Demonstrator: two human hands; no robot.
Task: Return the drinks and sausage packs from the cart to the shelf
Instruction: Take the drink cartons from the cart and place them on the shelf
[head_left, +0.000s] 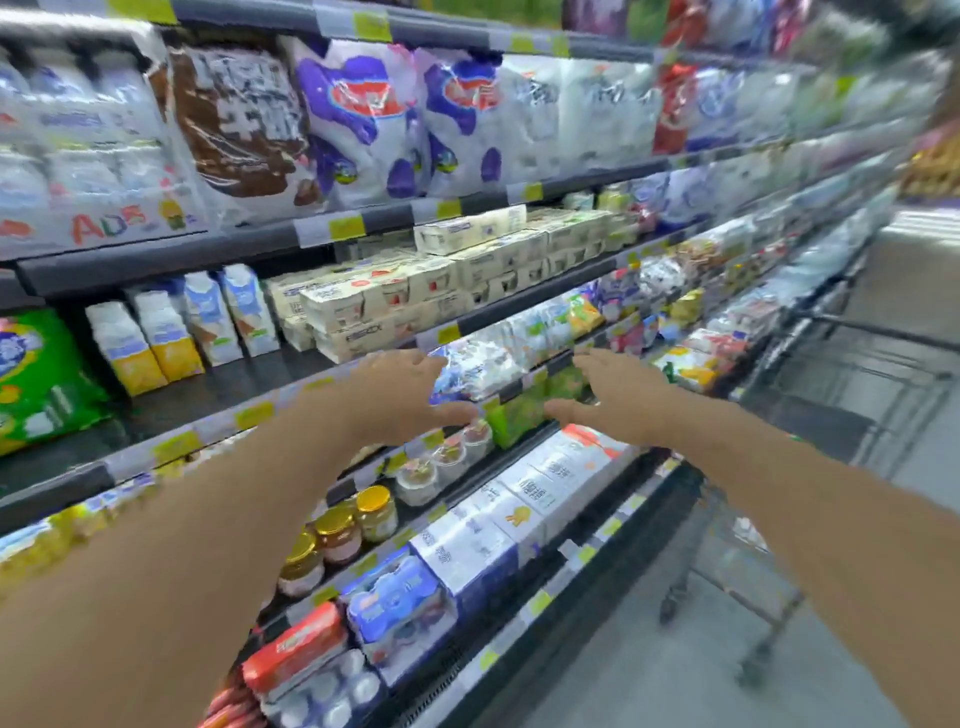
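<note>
Now both hands are being held out, empty, toward the shelf.

The left hand (402, 397) and the right hand (618, 400) are being kept wide, fingers straight, nothing gripped, in front of a green pack (519, 415) on the shelf (524, 306). Drink multipacks (395, 608) are lying on the near lower level, red sausage packs (296, 652) just left of them. The cart (810, 467) is standing at the right, its contents not being readable.

Red sausage packs (296, 652) (blurred) on low shelf (540, 603), beside drinks (395, 608).
</note>
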